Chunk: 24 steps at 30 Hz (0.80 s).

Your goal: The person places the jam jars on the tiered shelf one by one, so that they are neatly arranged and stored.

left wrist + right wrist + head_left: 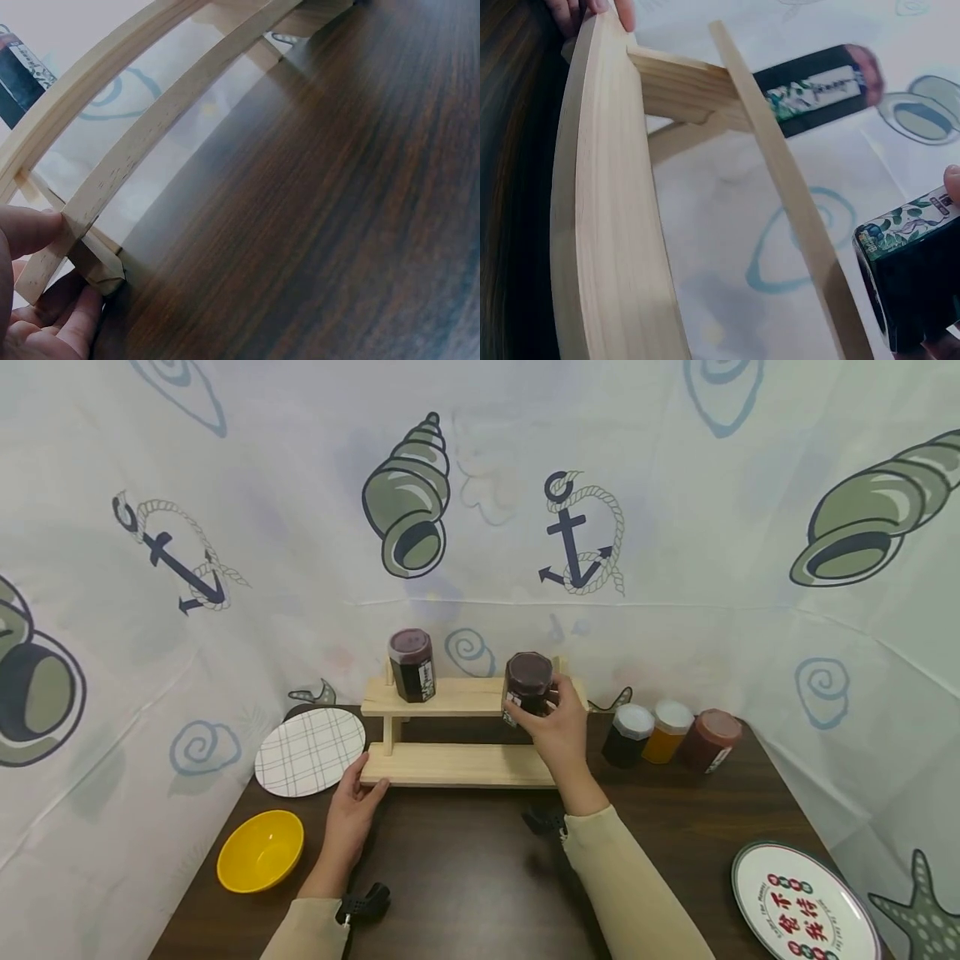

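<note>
A two-tier wooden shelf (465, 765) stands at the back of the dark table. My left hand (349, 814) grips the left end of its lower board, thumb over the edge and fingers beneath, as the left wrist view shows. With my right hand (562, 735) I hold a dark jar (528, 673) with a purplish lid at the right part of the upper board. In the right wrist view this held jar (915, 274) shows a leafy label, and its base is off the board. Another dark jar (412, 670) stands upright on the upper board's left end.
Right of the shelf stand a white-lidded dark jar (628, 735), an amber jar (667, 732) and a red-lidded jar (709, 742). A checked plate (311, 753) and a yellow bowl (260, 852) are at left. A printed plate (804, 906) lies front right; a patterned curtain (495, 568) hangs behind.
</note>
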Available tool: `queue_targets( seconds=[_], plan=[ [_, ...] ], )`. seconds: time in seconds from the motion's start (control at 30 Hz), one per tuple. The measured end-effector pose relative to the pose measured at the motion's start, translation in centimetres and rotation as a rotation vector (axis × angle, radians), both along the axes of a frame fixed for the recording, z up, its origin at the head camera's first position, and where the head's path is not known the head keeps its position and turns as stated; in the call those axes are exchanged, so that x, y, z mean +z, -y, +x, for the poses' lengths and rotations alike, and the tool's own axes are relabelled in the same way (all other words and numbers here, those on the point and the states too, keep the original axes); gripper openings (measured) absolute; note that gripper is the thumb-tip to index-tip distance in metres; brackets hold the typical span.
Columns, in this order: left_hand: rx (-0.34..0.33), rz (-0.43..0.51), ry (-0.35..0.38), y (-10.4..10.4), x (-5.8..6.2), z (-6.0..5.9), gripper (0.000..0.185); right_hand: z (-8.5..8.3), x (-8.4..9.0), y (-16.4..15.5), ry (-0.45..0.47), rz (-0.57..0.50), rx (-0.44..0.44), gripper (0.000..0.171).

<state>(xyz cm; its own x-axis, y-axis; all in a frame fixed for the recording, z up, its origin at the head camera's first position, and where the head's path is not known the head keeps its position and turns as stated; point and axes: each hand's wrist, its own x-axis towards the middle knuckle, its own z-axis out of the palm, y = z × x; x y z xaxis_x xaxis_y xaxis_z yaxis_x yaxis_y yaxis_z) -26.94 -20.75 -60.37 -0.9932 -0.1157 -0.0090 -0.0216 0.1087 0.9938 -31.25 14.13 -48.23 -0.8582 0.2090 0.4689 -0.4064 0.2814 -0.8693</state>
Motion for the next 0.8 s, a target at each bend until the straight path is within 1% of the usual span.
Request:
queue_targets(
  seconds=[0.1,0.3,0.53,0.67,0.8],
  plan=[
    [-0.005,-0.002,-0.003,0.0,0.0,-0.1,0.076,-1.0,0.0,1.2,0.009,-0.001,0.035,0.068],
    [-0.002,-0.003,-0.001,0.2,0.0,-0.1,0.077,-2.5,0.0,2.8,0.023,0.042,0.041,0.065],
    [0.001,0.002,0.011,0.0,0.1,-0.1,0.077,-3.6,0.7,3.7,0.099,0.045,0.057,0.068],
    [-0.004,-0.001,0.009,0.0,0.1,-0.1,0.077,-4.5,0.7,4.0,0.122,0.047,0.056,0.07],
    [-0.006,-0.013,-0.008,0.0,-0.1,-0.2,0.076,-5.2,0.3,3.9,0.138,0.053,0.083,0.071]
  ],
)
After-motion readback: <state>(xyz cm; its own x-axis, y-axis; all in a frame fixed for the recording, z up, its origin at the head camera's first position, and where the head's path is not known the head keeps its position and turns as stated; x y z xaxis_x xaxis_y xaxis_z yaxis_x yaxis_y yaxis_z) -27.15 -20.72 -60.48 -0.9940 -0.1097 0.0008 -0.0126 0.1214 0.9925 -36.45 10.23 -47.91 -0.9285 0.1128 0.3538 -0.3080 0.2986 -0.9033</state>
